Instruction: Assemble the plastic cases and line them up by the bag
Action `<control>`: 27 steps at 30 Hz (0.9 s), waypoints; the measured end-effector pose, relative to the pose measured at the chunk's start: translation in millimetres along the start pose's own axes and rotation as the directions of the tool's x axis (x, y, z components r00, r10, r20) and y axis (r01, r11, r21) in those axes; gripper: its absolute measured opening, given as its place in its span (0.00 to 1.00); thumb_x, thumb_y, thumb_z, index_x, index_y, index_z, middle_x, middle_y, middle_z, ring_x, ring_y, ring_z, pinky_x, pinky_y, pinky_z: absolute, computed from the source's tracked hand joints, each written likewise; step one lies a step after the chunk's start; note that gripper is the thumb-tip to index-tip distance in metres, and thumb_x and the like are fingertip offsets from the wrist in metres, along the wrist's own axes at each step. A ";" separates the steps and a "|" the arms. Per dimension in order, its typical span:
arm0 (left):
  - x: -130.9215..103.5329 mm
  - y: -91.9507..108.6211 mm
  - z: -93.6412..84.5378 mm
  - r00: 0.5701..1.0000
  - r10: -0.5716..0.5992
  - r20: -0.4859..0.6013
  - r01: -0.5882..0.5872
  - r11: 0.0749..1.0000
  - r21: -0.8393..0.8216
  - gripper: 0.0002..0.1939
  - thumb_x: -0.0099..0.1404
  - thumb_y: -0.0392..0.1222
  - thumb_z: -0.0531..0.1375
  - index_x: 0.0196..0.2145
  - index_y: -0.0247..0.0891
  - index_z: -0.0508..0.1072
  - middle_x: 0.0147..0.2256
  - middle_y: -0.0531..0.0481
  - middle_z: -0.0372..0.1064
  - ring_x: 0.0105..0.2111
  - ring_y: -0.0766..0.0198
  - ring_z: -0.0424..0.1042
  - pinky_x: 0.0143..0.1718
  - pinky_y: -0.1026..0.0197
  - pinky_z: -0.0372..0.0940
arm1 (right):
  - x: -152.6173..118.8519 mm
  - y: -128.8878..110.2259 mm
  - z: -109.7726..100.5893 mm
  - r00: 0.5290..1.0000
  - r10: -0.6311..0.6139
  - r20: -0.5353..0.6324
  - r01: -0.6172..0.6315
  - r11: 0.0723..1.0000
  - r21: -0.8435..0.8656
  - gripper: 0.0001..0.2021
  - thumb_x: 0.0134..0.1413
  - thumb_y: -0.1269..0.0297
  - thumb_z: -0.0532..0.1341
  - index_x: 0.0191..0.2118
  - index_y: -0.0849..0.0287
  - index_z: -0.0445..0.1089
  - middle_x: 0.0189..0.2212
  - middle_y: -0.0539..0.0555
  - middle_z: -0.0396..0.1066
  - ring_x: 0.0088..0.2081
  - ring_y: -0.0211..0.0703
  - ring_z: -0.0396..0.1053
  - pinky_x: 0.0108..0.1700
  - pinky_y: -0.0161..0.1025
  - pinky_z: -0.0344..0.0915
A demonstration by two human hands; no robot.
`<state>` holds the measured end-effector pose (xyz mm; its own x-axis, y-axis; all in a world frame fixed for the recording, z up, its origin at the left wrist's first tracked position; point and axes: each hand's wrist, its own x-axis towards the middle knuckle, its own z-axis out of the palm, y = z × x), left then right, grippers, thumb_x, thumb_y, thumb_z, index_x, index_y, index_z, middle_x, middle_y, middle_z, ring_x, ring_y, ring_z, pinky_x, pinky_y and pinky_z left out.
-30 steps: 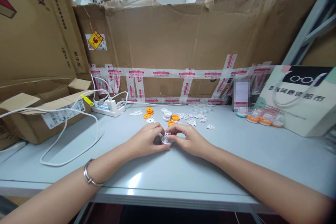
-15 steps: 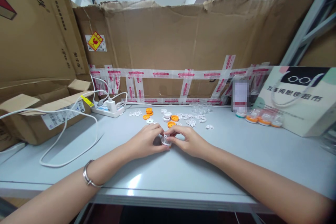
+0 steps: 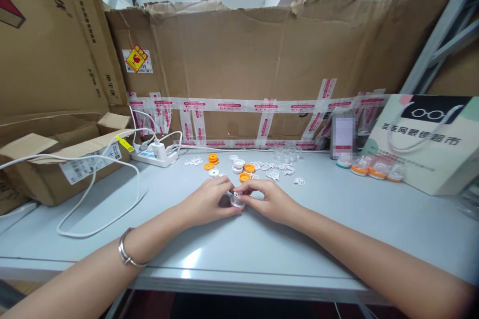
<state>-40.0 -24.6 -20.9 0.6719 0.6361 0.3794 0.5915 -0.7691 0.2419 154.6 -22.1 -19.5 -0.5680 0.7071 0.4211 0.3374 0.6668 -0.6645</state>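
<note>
Between my hands, low on the grey table (image 3: 224, 244), stands a small clear cup with a white base (image 3: 237, 201). My left hand (image 3: 209, 200) grips its left side between thumb and fingers. From the right, my right hand (image 3: 267, 200) pinches a small white part (image 3: 237, 193) at the cup's top, with thumb and fingers closed. Just beyond the hands lie orange rings (image 3: 244, 177), white round caps (image 3: 238, 164) and flat white pieces (image 3: 273, 174). The fingertips partly cover the cup.
Several clear domes (image 3: 287, 152) stand at the back by a large cardboard box (image 3: 239, 55). At right are cups with orange bases (image 3: 377, 171), a phone (image 3: 343, 138) and a paper bag (image 3: 419, 154). A power strip (image 3: 155, 158), white cable and open carton (image 3: 56, 179) occupy the left.
</note>
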 end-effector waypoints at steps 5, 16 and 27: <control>0.3 -0.4 0.3 1.000 -0.016 0.004 0.016 1.000 0.008 0.12 0.59 0.49 0.58 0.32 0.36 0.65 0.33 0.49 0.62 0.35 0.61 0.62 0.35 0.62 0.57 | 2.3 -3.2 -2.5 0.999 0.015 -0.036 -0.014 0.999 0.031 0.08 0.52 0.68 0.59 0.37 0.55 0.74 0.34 0.51 0.76 0.38 0.40 0.71 0.42 0.39 0.66; 0.1 0.6 0.3 1.000 -0.022 -0.002 0.022 1.000 -0.004 0.12 0.59 0.48 0.58 0.30 0.36 0.64 0.32 0.50 0.62 0.34 0.62 0.62 0.33 0.63 0.56 | 3.0 -2.9 0.1 0.998 0.027 -0.061 -0.025 0.999 0.036 0.06 0.48 0.69 0.61 0.33 0.58 0.74 0.30 0.51 0.75 0.33 0.38 0.70 0.40 0.37 0.66; 1.0 1.2 -1.1 0.999 -0.044 0.016 0.045 0.998 -0.042 0.15 0.59 0.52 0.59 0.31 0.36 0.65 0.32 0.50 0.62 0.33 0.63 0.61 0.33 0.63 0.56 | 2.7 1.1 -0.1 0.999 0.011 -0.051 -0.008 0.999 0.044 0.05 0.49 0.68 0.61 0.33 0.59 0.73 0.30 0.52 0.74 0.34 0.38 0.70 0.40 0.37 0.66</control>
<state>-39.1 -24.9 -19.2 0.6520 0.6706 0.3540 0.6021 -0.7416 0.2959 153.5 -19.4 -19.1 -0.5258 0.7251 0.4448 0.3090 0.6500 -0.6943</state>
